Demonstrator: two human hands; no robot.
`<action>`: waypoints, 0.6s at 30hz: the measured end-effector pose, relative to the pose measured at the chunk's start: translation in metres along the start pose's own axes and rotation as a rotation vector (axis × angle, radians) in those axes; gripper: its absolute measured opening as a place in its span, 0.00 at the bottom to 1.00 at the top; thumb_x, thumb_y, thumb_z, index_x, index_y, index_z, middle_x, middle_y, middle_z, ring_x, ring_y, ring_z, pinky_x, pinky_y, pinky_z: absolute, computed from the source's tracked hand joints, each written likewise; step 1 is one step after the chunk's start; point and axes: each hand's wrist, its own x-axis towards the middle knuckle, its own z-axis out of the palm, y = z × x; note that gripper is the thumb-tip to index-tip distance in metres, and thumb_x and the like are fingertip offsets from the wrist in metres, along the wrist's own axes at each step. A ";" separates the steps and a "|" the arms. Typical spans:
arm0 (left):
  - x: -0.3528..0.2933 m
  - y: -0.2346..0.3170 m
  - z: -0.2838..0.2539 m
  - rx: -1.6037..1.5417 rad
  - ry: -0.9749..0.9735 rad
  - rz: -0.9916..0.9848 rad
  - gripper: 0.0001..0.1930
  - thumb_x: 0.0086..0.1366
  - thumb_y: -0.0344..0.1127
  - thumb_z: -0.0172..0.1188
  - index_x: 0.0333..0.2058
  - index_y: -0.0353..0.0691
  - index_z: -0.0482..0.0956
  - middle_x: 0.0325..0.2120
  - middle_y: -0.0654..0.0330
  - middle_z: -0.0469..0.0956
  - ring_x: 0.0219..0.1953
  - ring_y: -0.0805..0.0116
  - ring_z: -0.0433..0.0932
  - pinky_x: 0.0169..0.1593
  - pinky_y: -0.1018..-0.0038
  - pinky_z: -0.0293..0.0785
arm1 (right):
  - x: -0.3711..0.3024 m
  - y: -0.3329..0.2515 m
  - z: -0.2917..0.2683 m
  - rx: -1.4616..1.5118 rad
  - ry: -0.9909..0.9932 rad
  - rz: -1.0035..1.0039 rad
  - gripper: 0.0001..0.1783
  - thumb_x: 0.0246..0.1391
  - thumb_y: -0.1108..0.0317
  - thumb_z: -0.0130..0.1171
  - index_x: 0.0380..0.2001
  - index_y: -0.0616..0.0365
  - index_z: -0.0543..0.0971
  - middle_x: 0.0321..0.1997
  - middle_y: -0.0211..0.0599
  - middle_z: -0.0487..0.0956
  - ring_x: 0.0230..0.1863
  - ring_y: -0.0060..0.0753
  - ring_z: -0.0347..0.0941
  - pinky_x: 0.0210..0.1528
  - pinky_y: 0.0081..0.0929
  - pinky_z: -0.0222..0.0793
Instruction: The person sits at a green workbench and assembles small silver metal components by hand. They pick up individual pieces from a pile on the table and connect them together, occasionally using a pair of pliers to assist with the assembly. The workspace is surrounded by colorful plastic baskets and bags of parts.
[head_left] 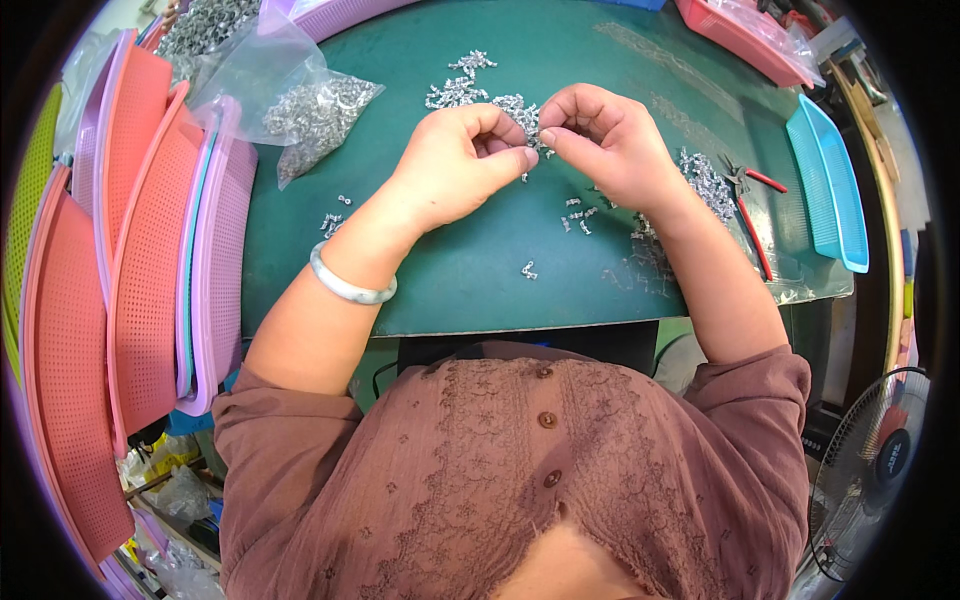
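Observation:
My left hand (465,155), with a pale bangle (350,285) on its forearm, is closed in a pinch over the middle of the green table. Facing it, my right hand (610,140) is pinched too, its fingertips close to the left thumb. Small silvery metal pieces show between and behind the fingertips. What each hand holds is too small to tell from the pile of metal parts (515,108) behind. More loose parts (578,215) lie below the right hand, and one small piece (528,270) sits nearer the table's front edge.
Red-handled pliers (740,185) lie right of another heap of parts (705,180). A blue basket (828,185) stands at the right edge. On the left are a plastic bag of metal parts (325,115) and stacked baskets (150,260). A fan (870,470) stands lower right.

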 end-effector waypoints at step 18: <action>0.002 -0.004 0.000 -0.389 -0.044 -0.033 0.06 0.56 0.32 0.58 0.31 0.37 0.77 0.22 0.68 0.73 0.23 0.82 0.68 0.28 0.85 0.64 | 0.002 0.001 -0.008 -0.253 0.039 -0.092 0.07 0.44 0.77 0.54 0.30 0.63 0.74 0.27 0.34 0.75 0.28 0.23 0.70 0.33 0.20 0.67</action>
